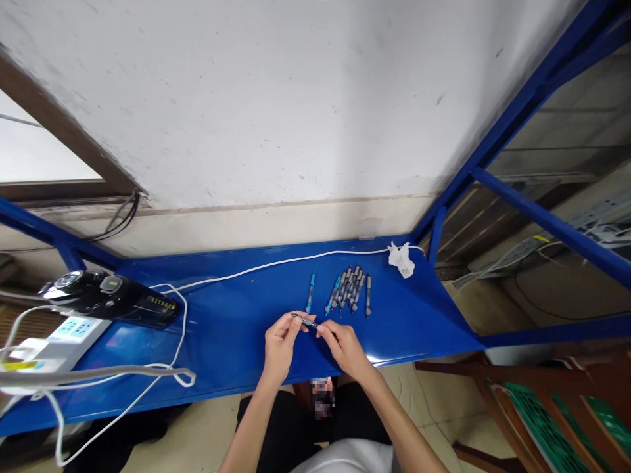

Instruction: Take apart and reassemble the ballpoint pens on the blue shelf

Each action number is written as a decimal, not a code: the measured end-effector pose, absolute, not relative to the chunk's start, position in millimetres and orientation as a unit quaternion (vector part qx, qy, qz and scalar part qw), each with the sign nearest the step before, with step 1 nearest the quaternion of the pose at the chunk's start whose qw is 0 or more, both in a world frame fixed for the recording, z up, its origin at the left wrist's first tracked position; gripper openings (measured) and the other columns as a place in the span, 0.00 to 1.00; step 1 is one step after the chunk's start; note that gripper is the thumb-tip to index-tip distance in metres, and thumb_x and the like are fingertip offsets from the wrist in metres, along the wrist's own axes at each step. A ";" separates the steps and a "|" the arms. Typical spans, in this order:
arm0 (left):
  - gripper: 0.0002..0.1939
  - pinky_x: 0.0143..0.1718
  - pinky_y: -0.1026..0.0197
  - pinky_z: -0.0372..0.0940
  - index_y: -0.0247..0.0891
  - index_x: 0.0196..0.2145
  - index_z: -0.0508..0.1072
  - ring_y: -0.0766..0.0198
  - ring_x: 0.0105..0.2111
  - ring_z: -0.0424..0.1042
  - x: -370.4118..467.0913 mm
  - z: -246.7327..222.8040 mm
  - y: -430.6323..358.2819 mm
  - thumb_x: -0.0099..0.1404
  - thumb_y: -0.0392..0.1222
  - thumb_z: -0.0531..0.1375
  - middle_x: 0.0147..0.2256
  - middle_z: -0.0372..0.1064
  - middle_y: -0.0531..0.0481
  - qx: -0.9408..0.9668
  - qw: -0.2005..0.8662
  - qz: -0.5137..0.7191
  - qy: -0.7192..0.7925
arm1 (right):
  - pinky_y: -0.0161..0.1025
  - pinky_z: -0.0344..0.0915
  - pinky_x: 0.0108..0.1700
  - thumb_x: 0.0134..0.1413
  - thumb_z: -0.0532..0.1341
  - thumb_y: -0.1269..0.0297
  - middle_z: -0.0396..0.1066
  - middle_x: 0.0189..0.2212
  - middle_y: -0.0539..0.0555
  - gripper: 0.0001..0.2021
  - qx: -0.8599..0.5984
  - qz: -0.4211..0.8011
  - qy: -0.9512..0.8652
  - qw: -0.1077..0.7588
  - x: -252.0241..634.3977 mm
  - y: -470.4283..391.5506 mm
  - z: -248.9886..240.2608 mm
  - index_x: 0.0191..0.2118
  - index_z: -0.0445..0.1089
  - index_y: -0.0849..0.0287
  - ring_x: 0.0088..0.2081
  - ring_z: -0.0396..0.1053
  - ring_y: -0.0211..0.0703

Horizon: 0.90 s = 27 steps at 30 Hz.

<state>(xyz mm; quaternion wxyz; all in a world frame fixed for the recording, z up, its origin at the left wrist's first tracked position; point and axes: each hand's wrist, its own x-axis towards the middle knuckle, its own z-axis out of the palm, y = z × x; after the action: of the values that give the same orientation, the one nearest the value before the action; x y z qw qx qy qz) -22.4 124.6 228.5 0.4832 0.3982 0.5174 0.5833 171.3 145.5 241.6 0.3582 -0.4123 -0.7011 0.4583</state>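
A dark pen with a grey part (306, 321) is held level between my two hands, above the front of the blue table. My left hand (282, 341) pinches its left end with thumb and fingertips. The other end is in the closed fingers of my right hand (344, 345). Just beyond lie several grey and dark pens (351, 289) side by side in a loose group. A blue pen (310, 292) lies by itself to their left, and one grey pen (368, 295) sits a little apart on the right.
A crumpled white tissue (402, 260) lies at the back right of the blue table (221, 315). A white cable (261, 266) runs along the back. On the left are a black bottle (118, 299) lying down, a white power strip (73, 335) and looped cables. Blue posts frame the table.
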 end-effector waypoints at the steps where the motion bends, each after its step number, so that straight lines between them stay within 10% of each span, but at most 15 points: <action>1: 0.18 0.44 0.56 0.75 0.36 0.42 0.84 0.58 0.35 0.78 -21.9 228.6 124.5 0.74 0.56 0.68 0.42 0.86 0.40 0.390 0.474 0.588 0.527 | 0.37 0.62 0.41 0.81 0.55 0.53 0.80 0.34 0.51 0.20 -0.410 0.457 -0.704 0.356 171.2 145.0 241.6 0.41 0.78 0.56 0.34 0.74 0.40; 6: 0.20 0.38 0.58 0.74 0.38 0.27 0.78 0.58 0.30 0.79 -18.7 231.7 123.6 0.68 0.55 0.73 0.27 0.79 0.48 0.356 0.421 0.619 0.560 | 0.37 0.61 0.42 0.81 0.56 0.54 0.77 0.34 0.50 0.16 -0.403 0.434 -0.727 0.347 170.0 143.0 242.5 0.44 0.78 0.55 0.34 0.72 0.41; 13: 0.25 0.58 0.50 0.73 0.40 0.62 0.76 0.49 0.54 0.82 -18.2 241.8 122.6 0.74 0.54 0.69 0.53 0.83 0.38 0.371 0.490 0.616 0.493 | 0.37 0.60 0.38 0.78 0.59 0.53 0.70 0.30 0.48 0.14 -0.414 0.433 -0.711 0.367 168.9 145.3 250.2 0.42 0.75 0.55 0.31 0.66 0.40; 20: 0.17 0.43 0.59 0.73 0.39 0.39 0.80 0.58 0.37 0.80 -20.4 232.5 125.0 0.68 0.55 0.73 0.35 0.82 0.46 0.360 0.445 0.606 0.552 | 0.37 0.57 0.34 0.76 0.61 0.54 0.67 0.29 0.45 0.09 -0.413 0.461 -0.701 0.354 167.7 143.9 245.5 0.44 0.71 0.53 0.28 0.63 0.39; 27: 0.22 0.58 0.51 0.74 0.40 0.57 0.81 0.48 0.55 0.82 -18.0 243.1 123.3 0.72 0.53 0.71 0.53 0.83 0.39 0.374 0.496 0.610 0.492 | 0.37 0.59 0.35 0.78 0.60 0.52 0.65 0.26 0.45 0.13 -0.425 0.445 -0.704 0.354 168.1 143.9 246.0 0.52 0.75 0.54 0.27 0.63 0.40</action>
<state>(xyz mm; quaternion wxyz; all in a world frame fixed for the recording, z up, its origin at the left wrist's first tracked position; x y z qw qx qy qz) -18.0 123.3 243.1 0.4957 0.3744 0.4924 0.6096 168.1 143.9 246.0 0.3542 -0.4249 -0.7043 0.4449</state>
